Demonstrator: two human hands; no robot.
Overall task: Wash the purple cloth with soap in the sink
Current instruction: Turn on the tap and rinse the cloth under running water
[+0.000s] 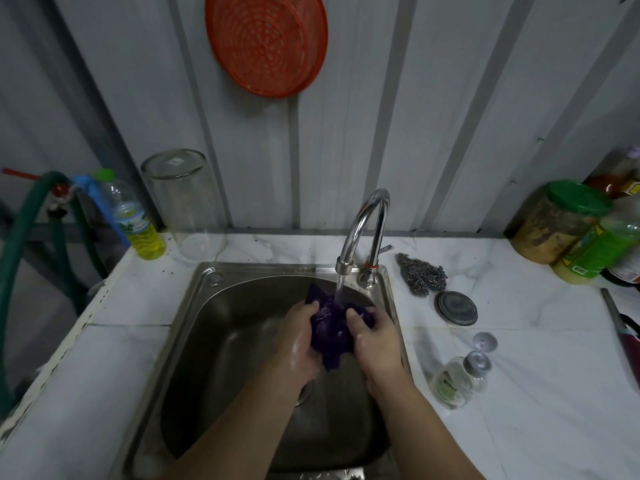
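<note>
A wet purple cloth (330, 327) is bunched up over the steel sink (221, 341), under water running from the chrome tap (363, 230). My left hand (299, 341) grips the cloth's left side, with suds shining on its back. My right hand (375, 337) grips the cloth's right side, thumb on top. The stream lands on the cloth between my two hands. A bottle of yellow liquid (138, 226) stands at the counter's back left corner.
A steel scourer (420, 275), a round metal lid (455, 308) and a small overturned glass jar (457, 379) lie on the white counter to the right. Jars with green lids (568, 223) stand at the back right. An upturned glass jar (188, 202) stands behind the sink.
</note>
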